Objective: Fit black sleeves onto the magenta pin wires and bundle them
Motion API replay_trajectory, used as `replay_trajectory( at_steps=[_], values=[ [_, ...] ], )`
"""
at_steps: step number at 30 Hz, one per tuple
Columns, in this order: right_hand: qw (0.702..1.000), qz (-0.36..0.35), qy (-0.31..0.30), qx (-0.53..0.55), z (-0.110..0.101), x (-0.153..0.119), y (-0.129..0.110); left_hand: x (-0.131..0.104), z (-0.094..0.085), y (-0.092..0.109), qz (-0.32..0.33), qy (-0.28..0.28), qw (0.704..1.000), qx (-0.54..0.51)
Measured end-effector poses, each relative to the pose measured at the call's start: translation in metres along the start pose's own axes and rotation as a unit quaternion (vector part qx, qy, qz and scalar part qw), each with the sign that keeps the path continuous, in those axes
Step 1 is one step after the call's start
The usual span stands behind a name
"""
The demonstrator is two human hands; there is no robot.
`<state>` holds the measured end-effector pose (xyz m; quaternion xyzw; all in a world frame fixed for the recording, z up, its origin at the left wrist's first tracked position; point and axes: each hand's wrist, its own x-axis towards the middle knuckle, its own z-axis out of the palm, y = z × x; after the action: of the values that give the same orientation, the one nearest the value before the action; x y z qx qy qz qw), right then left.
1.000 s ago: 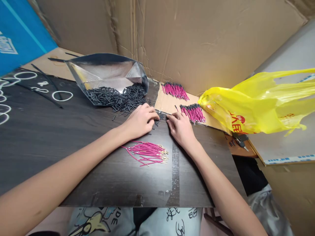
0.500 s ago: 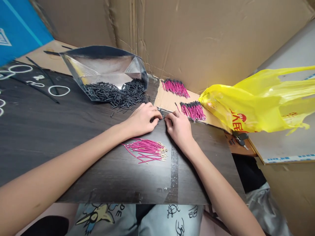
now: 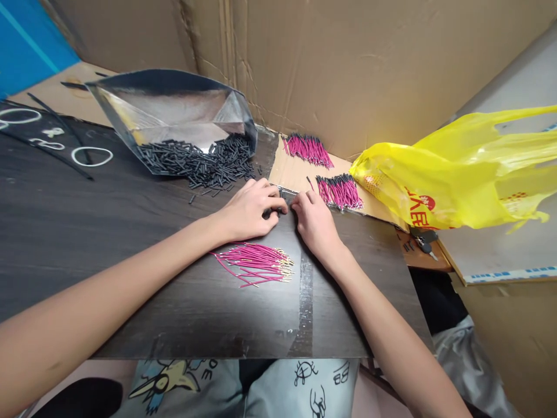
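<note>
My left hand [image 3: 255, 209] rests on the dark table with fingers curled, and short black tube pieces [image 3: 281, 213] show between its thumb and fingertips. Just right of it is my right hand [image 3: 314, 217], its fingertips pinched together; what they hold, if anything, is hidden. The two sets of fingertips are close but apart. Below my left hand lies a loose bundle of magenta wires [image 3: 256, 262] with gold-coloured tips at the right end. Beyond my right hand, magenta wires with black ends [image 3: 339, 191] lie in a row on a cardboard sheet [image 3: 289, 174].
An open foil-lined bag [image 3: 165, 107] spills many black tubes [image 3: 195, 162] at the back. Another row of magenta wires [image 3: 308, 151] sits on the cardboard. A yellow plastic bag [image 3: 435, 174] is at right, near keys [image 3: 426, 247]. White rings [image 3: 92, 156] and black strips lie left.
The whole view has shifted slightly. My right fingertips have moved a little away from the table edge of the left fingers, and the black pieces by my left fingers show more.
</note>
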<state>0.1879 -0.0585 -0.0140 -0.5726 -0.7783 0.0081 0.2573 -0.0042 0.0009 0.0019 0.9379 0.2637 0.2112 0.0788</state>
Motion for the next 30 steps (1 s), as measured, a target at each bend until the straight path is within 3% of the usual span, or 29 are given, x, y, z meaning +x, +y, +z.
replay_trajectory(
  at_steps=[9,13,15,17,19,30],
  values=[
    [0.996,-0.022,-0.007,0.081,-0.004,-0.002,0.001,-0.001,0.002,0.000,-0.005,0.009,1.000,-0.014],
    [0.997,-0.025,-0.006,0.071,-0.006,-0.002,0.001,0.000,-0.013,0.004,0.001,0.014,0.995,-0.094],
    [0.997,-0.025,-0.004,0.069,-0.006,-0.002,0.001,0.000,-0.025,0.009,0.001,-0.035,0.987,-0.157],
    [0.997,-0.025,-0.004,0.070,-0.007,-0.003,0.001,-0.002,-0.036,0.014,-0.006,-0.136,0.973,-0.188],
    [0.997,-0.022,-0.006,0.072,-0.008,-0.003,0.000,-0.005,-0.041,0.019,0.000,-0.202,0.960,-0.193],
    [0.998,0.000,-0.003,0.055,-0.009,-0.005,-0.004,-0.011,-0.033,0.022,-0.022,-0.221,0.952,-0.209]
  ],
)
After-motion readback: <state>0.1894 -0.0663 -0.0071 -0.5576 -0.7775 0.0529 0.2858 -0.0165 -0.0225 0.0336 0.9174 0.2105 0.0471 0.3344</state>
